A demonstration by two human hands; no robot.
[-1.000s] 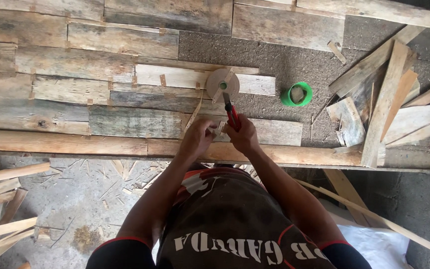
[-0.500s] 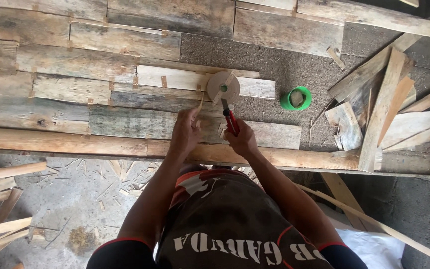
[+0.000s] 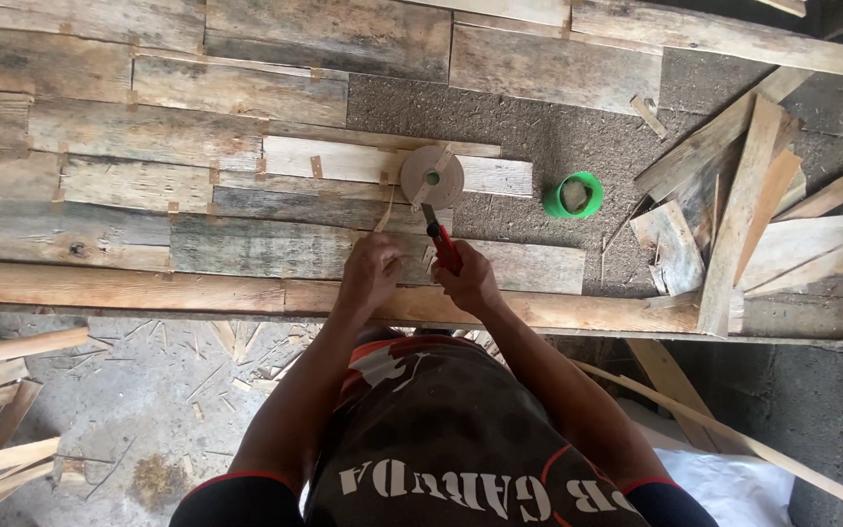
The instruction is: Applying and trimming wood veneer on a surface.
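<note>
My right hand (image 3: 468, 281) is closed around a red knife (image 3: 440, 237), blade aimed at 12 o'clock toward the tape roll (image 3: 431, 177). My left hand (image 3: 368, 271) pinches a thin wood sliver (image 3: 383, 217), just at 9 o'clock of the knife. Both work over the planks (image 3: 275, 244). A green ring (image 3: 573, 194) sits at 2 o'clock; scrap boards (image 3: 743, 224) lie farther at 3 o'clock.

tape roll (image 3: 432, 177): on planks, just beyond knife (image 3: 438, 235)
cup (image 3: 573, 194): right of roll
offcut pile (image 3: 743, 210): far right
hands: near edge, w/ knife
</note>
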